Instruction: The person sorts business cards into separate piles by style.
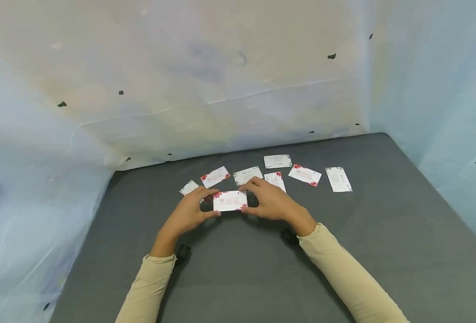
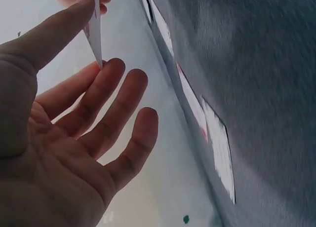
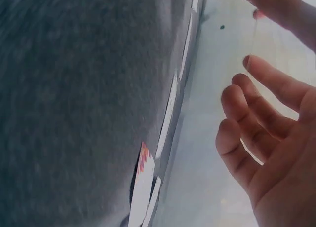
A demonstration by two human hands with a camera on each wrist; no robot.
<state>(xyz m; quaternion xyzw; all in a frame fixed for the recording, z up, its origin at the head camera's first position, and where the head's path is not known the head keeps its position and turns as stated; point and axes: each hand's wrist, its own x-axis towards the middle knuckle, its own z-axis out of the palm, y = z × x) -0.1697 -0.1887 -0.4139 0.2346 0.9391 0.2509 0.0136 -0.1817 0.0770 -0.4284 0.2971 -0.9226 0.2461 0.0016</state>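
A white business card (image 1: 230, 201) with red floral corners and red print is held up between both hands, its printed face toward the head camera. At the card's left end, my left hand (image 1: 187, 213) pinches it between thumb and fingers. My right hand (image 1: 273, 202) pinches the right end the same way. In the left wrist view, the card (image 2: 95, 37) appears nearly edge-on between the thumb and fingertips, while the left hand's (image 2: 74, 133) other fingers spread loosely. The right wrist view shows the right hand (image 3: 281, 138) with its lower fingers gently bent.
Several more cards lie on the grey table (image 1: 246, 269) beyond the hands. Among them are a red-flowered card (image 1: 305, 175), a green-cornered card (image 1: 277, 161) and, farthest right, another white card (image 1: 338, 179). A pale patterned sheet (image 1: 222, 112) hangs behind the table.
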